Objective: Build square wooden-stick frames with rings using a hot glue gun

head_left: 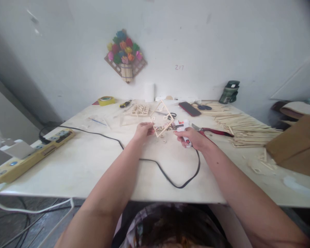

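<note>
Pale-wood square frame (168, 111) is slanting nr far edge of off-white worktop (80, 162): outline prob. joined, infill unclear; your L hand (145, 129) is pinching it, R hand (192, 137) fully gripping white plastic glue gun (181, 128).

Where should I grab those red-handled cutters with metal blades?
Probably by the long farther red handle of the cutters, coming from the right: that handle points right, beyond the right hand, while the metal blades point left.
</note>
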### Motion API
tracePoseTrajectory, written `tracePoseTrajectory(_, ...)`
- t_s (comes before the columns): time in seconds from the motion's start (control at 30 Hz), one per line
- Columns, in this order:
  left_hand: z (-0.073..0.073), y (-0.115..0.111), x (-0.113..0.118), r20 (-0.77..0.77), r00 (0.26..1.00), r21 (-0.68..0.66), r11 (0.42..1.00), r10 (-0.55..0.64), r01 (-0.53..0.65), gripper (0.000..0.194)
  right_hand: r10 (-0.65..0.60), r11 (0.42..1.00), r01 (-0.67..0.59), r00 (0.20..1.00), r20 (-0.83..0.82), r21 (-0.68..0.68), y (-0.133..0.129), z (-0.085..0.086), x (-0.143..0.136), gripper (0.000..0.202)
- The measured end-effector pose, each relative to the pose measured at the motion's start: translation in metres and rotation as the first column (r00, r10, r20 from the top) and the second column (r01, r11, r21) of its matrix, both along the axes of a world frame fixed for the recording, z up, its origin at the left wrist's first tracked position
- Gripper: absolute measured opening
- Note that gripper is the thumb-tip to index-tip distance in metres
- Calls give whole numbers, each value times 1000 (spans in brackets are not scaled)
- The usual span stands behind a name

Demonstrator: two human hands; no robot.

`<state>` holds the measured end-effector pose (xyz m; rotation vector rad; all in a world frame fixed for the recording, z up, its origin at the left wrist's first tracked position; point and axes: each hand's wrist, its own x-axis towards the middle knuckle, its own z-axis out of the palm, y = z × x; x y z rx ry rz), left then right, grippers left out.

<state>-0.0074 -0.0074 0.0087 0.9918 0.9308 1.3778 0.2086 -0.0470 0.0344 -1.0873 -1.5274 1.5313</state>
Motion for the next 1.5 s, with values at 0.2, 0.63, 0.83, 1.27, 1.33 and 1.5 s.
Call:
tracePoseTrajectory(0.2, 1, 1, -2, 31, 999, 23, 999, 23, -24, 24, -46, 998, 43, 997, 62, 51, 1, 1, 1, 27)
tracePoseTrajectory(0.63, 4, 3, -4, 143, 986, 66, 993, 83, -93, 20, -599, 794, -17, 152, 787, 608, 12, 7, 19, 38)
tracePoseTrajectory(0.83, 4, 2, -4, 158, 984, 69, 993, 87, -98, 20, -483, 863, -106, 114, 868, 494, 13, 0, 16, 36)
tracePoseTrajectory(1.27, 5, 3, -8, 196, 976, 106, 987, 100, -123, 19, -685, 608, -378, 194, 702, 698, -4, 12, -4, 28)
tracePoseTrajectory(1.33, 6, 3, -8, 200, 975, 117, 985, 100, -125, 18, -628, 579, -451, 286, 724, 680, -6, 11, -15, 28)
tracePoseTrajectory(1.5, 6, 2, -8, 186, 977, 113, 985, 107, -129, 19, -489, 522, -613, 355, 797, 593, -7, 3, -38, 24)
